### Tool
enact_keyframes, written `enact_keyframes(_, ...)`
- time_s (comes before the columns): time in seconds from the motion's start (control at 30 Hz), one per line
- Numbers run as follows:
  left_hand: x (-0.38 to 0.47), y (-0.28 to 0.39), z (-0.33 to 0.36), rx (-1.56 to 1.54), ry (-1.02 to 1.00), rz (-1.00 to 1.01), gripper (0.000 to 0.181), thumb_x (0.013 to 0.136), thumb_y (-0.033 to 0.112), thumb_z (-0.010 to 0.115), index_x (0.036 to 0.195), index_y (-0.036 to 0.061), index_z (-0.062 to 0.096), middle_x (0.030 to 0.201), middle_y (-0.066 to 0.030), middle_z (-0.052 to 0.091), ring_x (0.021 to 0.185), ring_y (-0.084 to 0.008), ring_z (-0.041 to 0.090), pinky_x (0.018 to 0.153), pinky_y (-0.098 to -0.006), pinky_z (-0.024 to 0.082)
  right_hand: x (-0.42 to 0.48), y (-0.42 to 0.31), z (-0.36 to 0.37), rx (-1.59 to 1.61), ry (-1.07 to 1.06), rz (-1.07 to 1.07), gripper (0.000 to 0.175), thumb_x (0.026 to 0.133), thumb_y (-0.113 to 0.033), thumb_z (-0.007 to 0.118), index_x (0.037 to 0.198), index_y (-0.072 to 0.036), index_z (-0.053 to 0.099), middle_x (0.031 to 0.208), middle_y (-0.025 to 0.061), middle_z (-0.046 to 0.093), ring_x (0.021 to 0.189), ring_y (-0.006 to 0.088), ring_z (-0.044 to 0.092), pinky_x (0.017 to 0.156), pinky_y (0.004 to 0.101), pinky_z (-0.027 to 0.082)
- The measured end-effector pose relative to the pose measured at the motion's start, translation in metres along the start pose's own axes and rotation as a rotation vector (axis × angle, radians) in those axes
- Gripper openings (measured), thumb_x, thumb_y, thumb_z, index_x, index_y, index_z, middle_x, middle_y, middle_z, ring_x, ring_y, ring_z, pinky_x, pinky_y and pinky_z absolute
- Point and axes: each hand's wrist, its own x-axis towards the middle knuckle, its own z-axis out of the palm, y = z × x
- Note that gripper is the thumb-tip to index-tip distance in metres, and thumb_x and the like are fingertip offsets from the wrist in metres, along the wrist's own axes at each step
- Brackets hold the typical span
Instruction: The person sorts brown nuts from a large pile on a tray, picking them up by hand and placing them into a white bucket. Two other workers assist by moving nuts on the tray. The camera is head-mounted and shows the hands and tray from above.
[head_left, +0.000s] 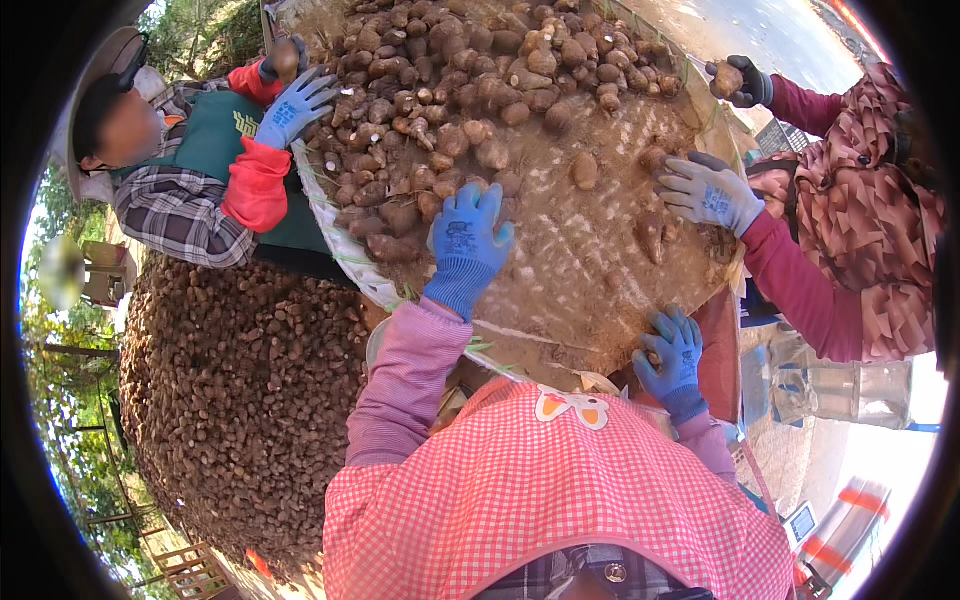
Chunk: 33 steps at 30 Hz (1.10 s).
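Note:
My left hand (466, 244), in a blue coated work glove, lies palm down at the near edge of a heap of brown taro corms (465, 82). Its fingers are slightly apart, with the tips against corms; no grip shows. My right hand (671, 356), gloved the same way, hangs at the table's near right edge beside a red sack or cloth (721, 352). Its fingers are curled, and a small brown patch shows between thumb and fingers; whether it is a corm I cannot tell. A few single corms (585, 171) lie on the muddy tabletop (555, 247).
At left, a co-worker's gloved hand (292, 109) rests on the heap's edge. Another co-worker's hand (709, 191) reaches in from the right; their other hand holds a corm (727, 79). A huge corm pile (240, 397) covers the ground at left. A white rim (337, 232) borders the table.

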Motion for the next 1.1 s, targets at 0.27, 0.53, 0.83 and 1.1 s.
enact_keyframes(0.27,0.109,0.043,0.03,0.255,-0.647,-0.33,0.05,0.091,0.035,0.075,0.133,0.011,0.061,0.13,-0.0146,0.066,0.125,-0.0278,0.063,0.098,-0.0442,0.055,-0.003,-0.036,-0.011,0.291,0.136,0.093,0.023,0.082,-0.012,0.073,0.105,-0.011,0.071,0.114,0.0084,0.069,0.114,0.0327,0.063,0.101,0.0462,0.046)
enact_keyframes(0.53,0.012,0.035,0.02,-0.229,-0.427,-0.178,0.067,0.084,0.021,0.084,0.141,0.0097,0.05,0.128,-0.0106,0.062,0.122,-0.0255,0.063,0.089,-0.0406,0.06,0.04,-0.055,0.021,0.727,0.102,-0.068,0.035,0.092,-0.021,0.073,0.125,-0.011,0.07,0.114,0.0098,0.071,0.108,0.0267,0.068,0.095,0.0395,0.052)
enact_keyframes(0.83,-0.082,0.056,-0.031,-1.325,-0.012,-0.113,0.08,0.08,0.009,0.085,0.147,0.0002,0.043,0.142,-0.0119,0.052,0.132,-0.0223,0.052,0.115,-0.0375,0.042,0.139,-0.053,0.039,1.759,-0.546,0.422,0.05,0.105,-0.041,0.058,0.146,-0.013,0.051,0.116,0.0096,0.068,0.097,0.0176,0.068,0.078,0.0311,0.057)
enact_keyframes(1.1,-0.1,0.103,-0.036,-0.79,0.226,-0.423,0.045,0.088,0.03,0.08,0.121,0.0061,0.06,0.111,-0.0143,0.064,0.1,-0.0305,0.065,0.087,-0.0389,0.052,0.112,-0.102,0.067,1.659,-0.106,0.545,0.027,0.099,-0.022,0.062,0.123,-0.01,0.066,0.093,0.0036,0.063,0.073,0.0073,0.06,0.059,0.0249,0.052)
